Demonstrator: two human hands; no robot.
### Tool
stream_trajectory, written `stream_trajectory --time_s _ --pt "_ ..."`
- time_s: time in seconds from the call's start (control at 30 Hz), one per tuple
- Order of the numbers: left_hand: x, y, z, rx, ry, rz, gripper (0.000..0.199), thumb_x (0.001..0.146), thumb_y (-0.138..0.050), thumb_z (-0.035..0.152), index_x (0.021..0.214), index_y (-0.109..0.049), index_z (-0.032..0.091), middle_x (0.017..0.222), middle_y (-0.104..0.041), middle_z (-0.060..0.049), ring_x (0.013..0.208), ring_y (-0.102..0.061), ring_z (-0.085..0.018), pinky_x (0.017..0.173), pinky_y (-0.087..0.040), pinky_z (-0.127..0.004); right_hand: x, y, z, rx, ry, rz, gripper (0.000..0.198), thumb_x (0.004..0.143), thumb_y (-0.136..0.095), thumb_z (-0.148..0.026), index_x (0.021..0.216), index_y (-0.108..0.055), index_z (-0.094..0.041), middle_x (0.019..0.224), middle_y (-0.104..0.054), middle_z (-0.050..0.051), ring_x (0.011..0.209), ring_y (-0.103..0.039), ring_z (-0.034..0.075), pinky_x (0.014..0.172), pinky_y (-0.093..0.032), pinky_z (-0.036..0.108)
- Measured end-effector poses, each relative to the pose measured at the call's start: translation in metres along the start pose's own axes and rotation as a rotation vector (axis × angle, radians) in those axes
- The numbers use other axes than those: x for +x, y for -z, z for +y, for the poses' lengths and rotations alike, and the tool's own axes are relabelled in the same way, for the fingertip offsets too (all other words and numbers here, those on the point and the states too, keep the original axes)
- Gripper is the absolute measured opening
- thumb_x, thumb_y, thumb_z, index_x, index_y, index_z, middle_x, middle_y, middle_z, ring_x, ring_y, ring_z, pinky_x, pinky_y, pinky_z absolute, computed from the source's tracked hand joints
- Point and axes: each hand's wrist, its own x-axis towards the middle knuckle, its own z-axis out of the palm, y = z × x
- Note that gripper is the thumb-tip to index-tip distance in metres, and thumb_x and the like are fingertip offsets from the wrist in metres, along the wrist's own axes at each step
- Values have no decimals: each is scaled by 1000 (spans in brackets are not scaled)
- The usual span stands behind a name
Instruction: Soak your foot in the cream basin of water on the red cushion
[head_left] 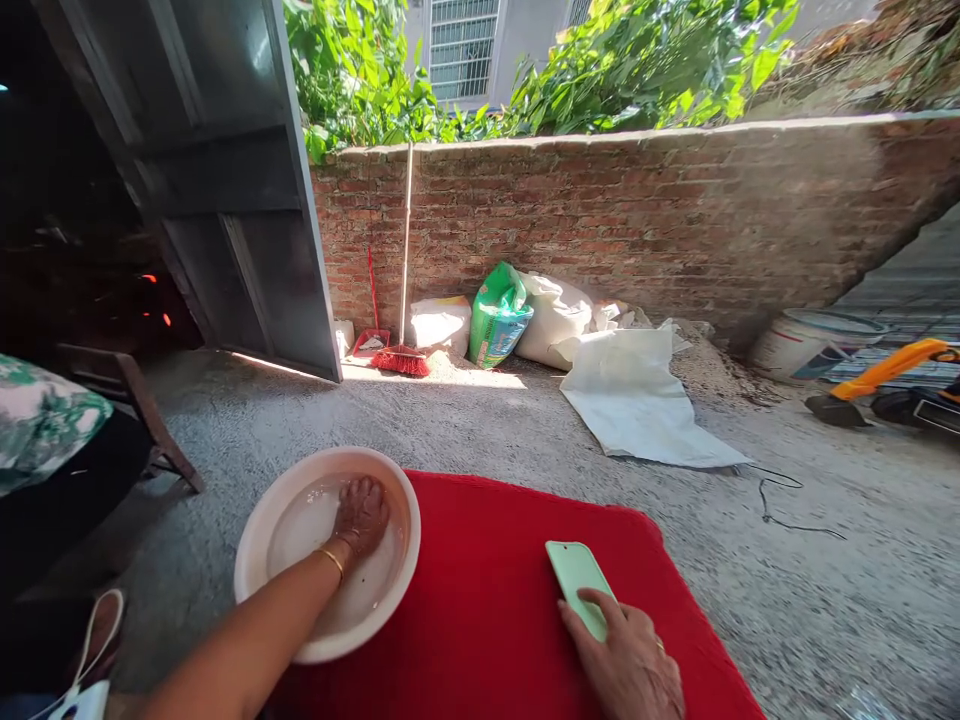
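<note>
Inside a round whitish basin (251,575) of clear water, my left hand (361,515) is lowered with its fingers bunched and curled. What lies under that palm, if anything, is hidden. My right hand (630,650) is closed on the lower end of a flat, light green slab with rounded corners (577,570), shaped like a phone case or small board. The thumb is at its left edge and the index finger lies across its face. A tiny dark hole shows near its top edge. Both slab and basin are on a red cloth-covered table (480,600).
Beyond the table are a white sheet (637,385), sacks (501,325), a broom (401,360) and a brick wall (600,210). A metal door (240,200) stands at left, near a chair (142,410) and a seated person (45,440). A bucket (814,345) is at right.
</note>
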Motion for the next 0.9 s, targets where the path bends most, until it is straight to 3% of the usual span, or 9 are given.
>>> stream_trajectory --time_s 0.1,0.3,0.37,0.47,0.6,0.7,0.77,0.9 --pt "0 -1 0 -2 -1 -1 31 94 -36 26 108 -63 18 115 -63 -12 110 -52 -28 98 -36 -44 5 11 -4 1 -46 -27 33 90 -49 -45 107 -70 -25 100 -65 12 88 -65 27 74 -48 37" --pt "0 -1 -2 16 -5 6 31 94 -35 24 109 -62 19 116 -62 -11 109 -52 -27 96 -35 -41 -14 3 -106 122 284 -74 18 84 -63 -34 99 -70 -28 99 -66 6 91 -64 22 81 -46 32" --pt "1 -2 -2 19 2 2 29 92 -39 24 108 -63 20 116 -63 -11 108 -52 -27 94 -36 -41 -15 0 -123 110 335 -90 17 84 -64 -32 99 -70 -28 99 -66 5 91 -64 21 81 -45 32" --pt "1 -2 -2 14 -2 6 31 94 -35 25 110 -62 21 118 -62 -10 109 -52 -27 95 -35 -41 -5 2 -111 61 292 -129 18 85 -63 -32 101 -70 -29 101 -66 5 94 -64 22 80 -45 33" --pt "0 1 0 2 -12 9 34 94 -32 25 112 -61 19 119 -62 -10 111 -51 -27 98 -34 -42 17 13 -60 -32 68 -138 26 90 -56 -39 110 -68 -27 105 -65 9 96 -65 25 78 -45 35" --pt "0 1 1 0 -4 6 34 94 -33 25 111 -61 18 119 -62 -11 111 -50 -27 98 -34 -43 25 15 -43 -47 -22 -92 29 91 -53 -40 110 -68 -26 105 -64 10 94 -65 25 76 -45 34" --pt "1 -1 1 2 -4 6 34 94 -33 25 110 -61 18 119 -61 -12 111 -50 -27 99 -34 -44 24 11 -54 -11 33 -52 26 89 -55 -39 107 -69 -26 103 -64 9 92 -64 24 76 -45 33" --pt "1 -3 -1 7 -11 12 31 93 -35 23 107 -63 19 117 -63 -11 110 -50 -27 97 -34 -42 14 -3 -106 96 266 -11 16 85 -61 -33 97 -68 -27 97 -63 5 89 -62 21 77 -42 31"
